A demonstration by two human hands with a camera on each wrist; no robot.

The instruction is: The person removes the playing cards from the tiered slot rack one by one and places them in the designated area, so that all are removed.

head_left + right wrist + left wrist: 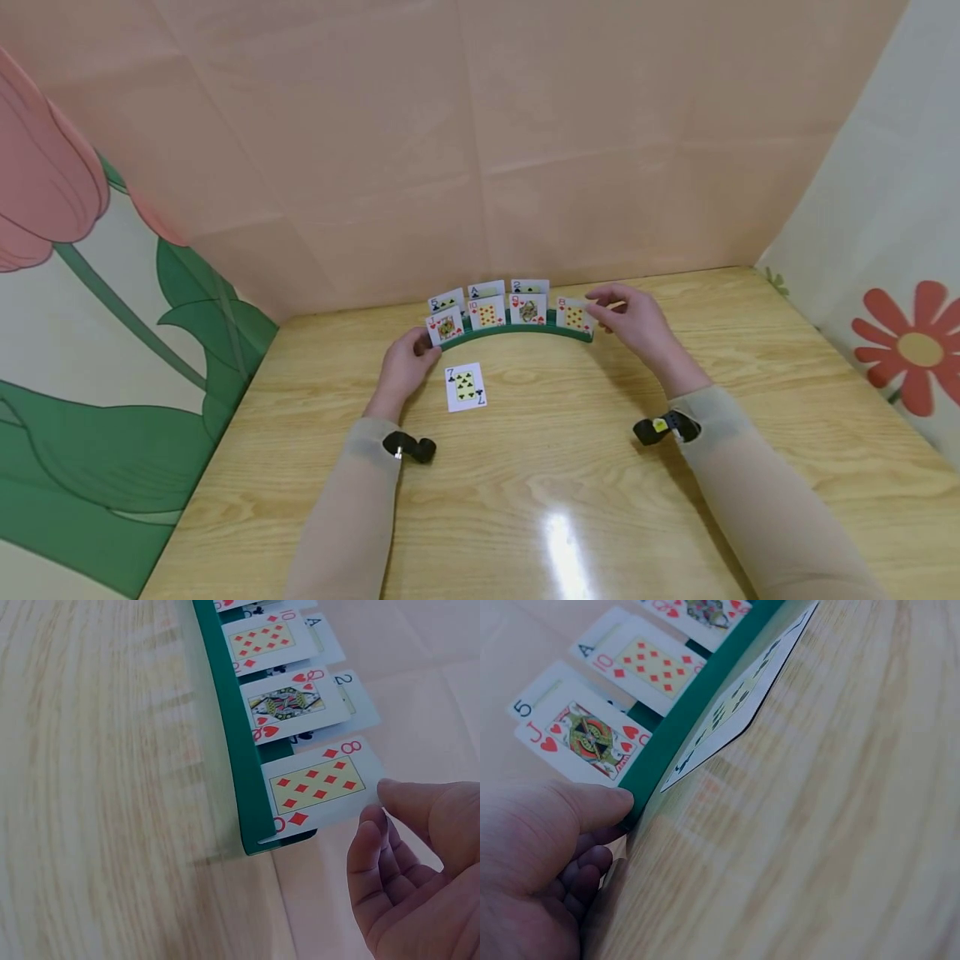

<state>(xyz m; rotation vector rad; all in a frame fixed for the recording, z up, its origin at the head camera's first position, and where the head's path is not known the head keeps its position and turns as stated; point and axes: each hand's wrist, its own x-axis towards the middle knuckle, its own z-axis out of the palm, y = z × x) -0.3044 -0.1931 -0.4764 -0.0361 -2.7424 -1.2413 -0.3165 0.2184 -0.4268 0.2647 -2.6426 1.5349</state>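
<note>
A curved green card holder (517, 328) stands on the table with cards upright in two rows. My left hand (403, 368) grips its left end, thumb (604, 806) against the front face beside the jack of hearts (585, 742). At the other end my right hand (633, 323) pinches the outer top corner of the eight of diamonds (322, 786), whose lower edge sits in the slot. Between them stand the ten of diamonds (487, 312) and queen of hearts (528, 309). Behind are a five (446, 298), an ace (486, 287) and a two (529, 285), partly hidden.
A seven of clubs (466, 387) lies face up on the wooden table (555, 467), in front of the holder's left part. A pink backdrop (480, 150) rises close behind the holder. Printed flower panels (918, 350) border both sides.
</note>
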